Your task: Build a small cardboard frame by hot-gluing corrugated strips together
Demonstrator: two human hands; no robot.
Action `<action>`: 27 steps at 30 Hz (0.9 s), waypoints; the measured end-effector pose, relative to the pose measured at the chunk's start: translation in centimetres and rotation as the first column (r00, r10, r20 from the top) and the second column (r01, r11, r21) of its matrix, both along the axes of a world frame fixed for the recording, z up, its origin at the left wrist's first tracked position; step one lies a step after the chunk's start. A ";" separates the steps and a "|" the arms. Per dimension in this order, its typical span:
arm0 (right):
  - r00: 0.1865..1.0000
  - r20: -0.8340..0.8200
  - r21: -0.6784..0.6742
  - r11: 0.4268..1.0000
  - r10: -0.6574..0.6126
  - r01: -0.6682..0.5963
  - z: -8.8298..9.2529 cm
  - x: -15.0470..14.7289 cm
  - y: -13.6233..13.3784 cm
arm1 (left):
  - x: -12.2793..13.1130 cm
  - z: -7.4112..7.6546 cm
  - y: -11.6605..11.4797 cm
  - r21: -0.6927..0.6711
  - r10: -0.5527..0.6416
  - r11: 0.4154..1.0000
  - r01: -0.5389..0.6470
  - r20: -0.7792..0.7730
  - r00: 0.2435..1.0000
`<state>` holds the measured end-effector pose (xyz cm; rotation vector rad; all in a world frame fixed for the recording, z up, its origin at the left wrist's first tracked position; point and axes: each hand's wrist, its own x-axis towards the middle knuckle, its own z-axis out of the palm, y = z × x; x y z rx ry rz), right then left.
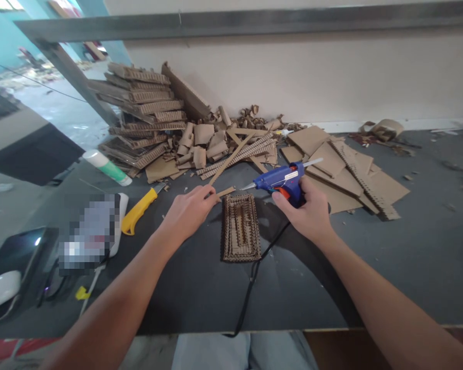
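My right hand is wrapped round a blue hot glue gun, whose nozzle points left and has a glue stick coming out of its back. In my left hand a small cardboard strip is pinched, its free end close to the nozzle. Just below both hands, a small rectangular piece built of corrugated cardboard strips lies on the dark table. A longer thin cardboard strip runs up and away from behind my left fingers; whether they touch it I cannot tell.
A yellow utility knife, a green-and-white tube and a phone lie on the left. Behind are stacked corrugated panels, curled scraps and flat cardboard pieces. The gun's black cord crosses the table's front edge.
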<state>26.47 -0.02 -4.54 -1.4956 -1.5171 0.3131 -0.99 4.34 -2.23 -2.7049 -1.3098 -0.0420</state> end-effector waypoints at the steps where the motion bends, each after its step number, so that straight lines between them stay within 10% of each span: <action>1: 1.000 -0.002 -0.001 1.000 0.001 -0.001 0.0 0.0 0.0 | 0.1 -0.1 0.0 0.016 -0.018 1.000 0.018 0.021 1.000; 15: 0.999 0.048 0.013 1.000 0.002 -0.003 -0.2 0.0 0.2 | 0.1 -0.6 -0.8 -0.166 0.064 0.986 0.005 0.409 0.910; 20: 0.999 0.036 0.010 1.000 0.012 -0.012 -0.1 -0.2 0.2 | 0.7 -0.6 -1.1 -0.478 0.278 0.860 0.177 0.731 0.623; 27: 0.991 -0.124 -0.101 0.993 0.056 -0.068 0.1 -0.8 -0.1 | 1.1 -0.8 -1.3 -0.652 0.610 0.577 0.491 0.744 0.271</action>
